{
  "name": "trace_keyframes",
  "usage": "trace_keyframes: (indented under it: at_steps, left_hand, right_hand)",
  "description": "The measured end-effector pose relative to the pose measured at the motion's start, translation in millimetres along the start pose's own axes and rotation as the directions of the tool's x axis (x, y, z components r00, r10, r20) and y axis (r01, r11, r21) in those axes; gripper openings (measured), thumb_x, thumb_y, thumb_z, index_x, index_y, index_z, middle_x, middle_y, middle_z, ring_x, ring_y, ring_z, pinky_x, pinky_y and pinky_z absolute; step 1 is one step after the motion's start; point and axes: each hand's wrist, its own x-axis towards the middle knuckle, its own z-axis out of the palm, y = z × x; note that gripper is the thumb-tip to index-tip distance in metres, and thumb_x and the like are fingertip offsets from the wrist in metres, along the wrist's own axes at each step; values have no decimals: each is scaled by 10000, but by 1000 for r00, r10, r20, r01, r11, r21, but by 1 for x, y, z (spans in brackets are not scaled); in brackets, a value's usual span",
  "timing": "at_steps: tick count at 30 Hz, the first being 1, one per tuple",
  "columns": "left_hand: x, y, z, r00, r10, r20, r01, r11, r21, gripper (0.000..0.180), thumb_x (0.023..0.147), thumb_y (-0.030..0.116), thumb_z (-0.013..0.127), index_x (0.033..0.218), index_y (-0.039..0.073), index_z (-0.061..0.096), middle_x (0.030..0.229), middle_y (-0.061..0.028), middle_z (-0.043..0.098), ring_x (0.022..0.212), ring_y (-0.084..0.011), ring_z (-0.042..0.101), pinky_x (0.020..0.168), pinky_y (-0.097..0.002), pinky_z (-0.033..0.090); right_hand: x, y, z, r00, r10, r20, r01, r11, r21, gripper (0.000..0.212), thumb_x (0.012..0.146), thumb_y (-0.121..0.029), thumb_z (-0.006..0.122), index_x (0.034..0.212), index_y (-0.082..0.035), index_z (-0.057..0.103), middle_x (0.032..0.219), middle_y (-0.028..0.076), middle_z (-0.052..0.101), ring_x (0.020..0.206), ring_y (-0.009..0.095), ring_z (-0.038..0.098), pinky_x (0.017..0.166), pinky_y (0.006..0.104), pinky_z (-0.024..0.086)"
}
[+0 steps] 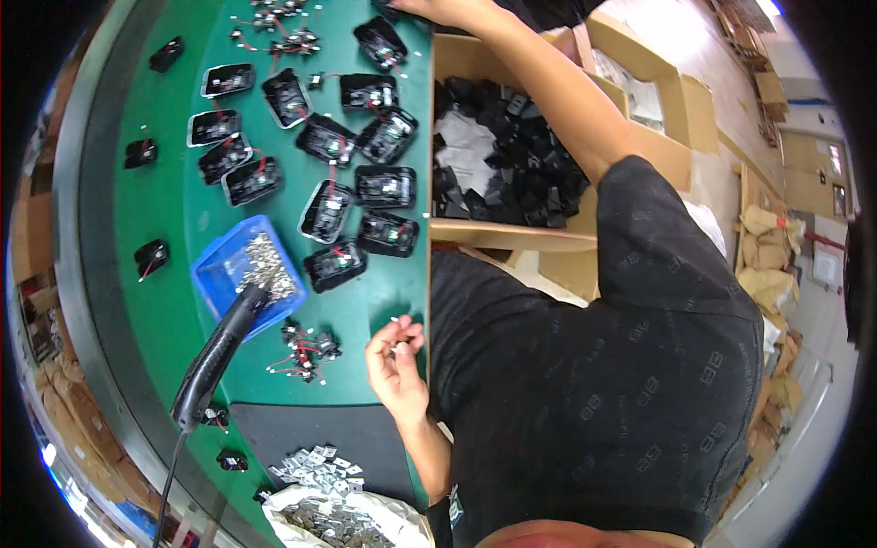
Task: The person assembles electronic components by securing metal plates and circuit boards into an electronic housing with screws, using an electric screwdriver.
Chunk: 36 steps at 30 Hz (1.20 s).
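Left hand (395,352): your fingers pinch a small part at the green table (174,310) edge.
Right hand (437,9): reaching far; grip cannot be told.
Nearby: blue tray (212,267), black housings (356,187), cardboard box (475,236).

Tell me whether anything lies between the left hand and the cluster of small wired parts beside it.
Nothing visible does. Only bare green mat separates the left hand from the wired parts. The blue tray and the black power tool lie beyond them.
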Motion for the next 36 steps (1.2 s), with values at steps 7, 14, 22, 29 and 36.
trace_keyframes:
  at_steps: [7,14,22,29,36]
  left_hand:
    - [2,-5,10,992,126,-3,-122,965,233,239,966,29,448,1184,-64,478,1074,-253,620,778,-237,667,680,-318,580]
    - [6,-2,7,990,136,31,-140,967,211,83,925,-3,502,960,-51,560,866,-174,601,451,-91,453,414,-207,366]
    - [15,2,2,957,254,140,-289,874,392,167,849,-73,512,979,-37,610,933,-136,611,688,-126,544,615,-219,437]
    - [1,2,7,999,40,-32,-43,993,-110,351,935,22,488,1275,-57,454,1064,-208,628,902,-222,647,757,-307,542]
    - [-14,-3,-4,992,109,66,-89,962,-257,352,949,24,493,1286,-65,445,1142,-237,612,1009,-272,643,854,-359,537]
  right_hand:
    - [-44,4,-15,959,187,-213,-68,881,468,268,813,-245,671,942,-11,694,807,142,690,676,225,669,682,313,515]
    - [-274,89,124,515,338,788,-322,928,-188,440,740,-362,710,1105,-119,673,1084,161,663,1017,313,635,853,400,515]
    - [-314,43,175,234,277,932,65,952,-299,306,722,-219,639,987,-79,699,1056,173,668,993,323,644,827,428,523]
    - [-302,44,136,587,331,738,-185,943,-276,353,745,-314,672,1045,-130,672,983,167,679,922,349,650,813,436,516]
    - [-248,-49,-17,846,281,453,-529,544,651,294,913,-243,546,1052,11,601,861,88,688,800,126,637,719,233,490]
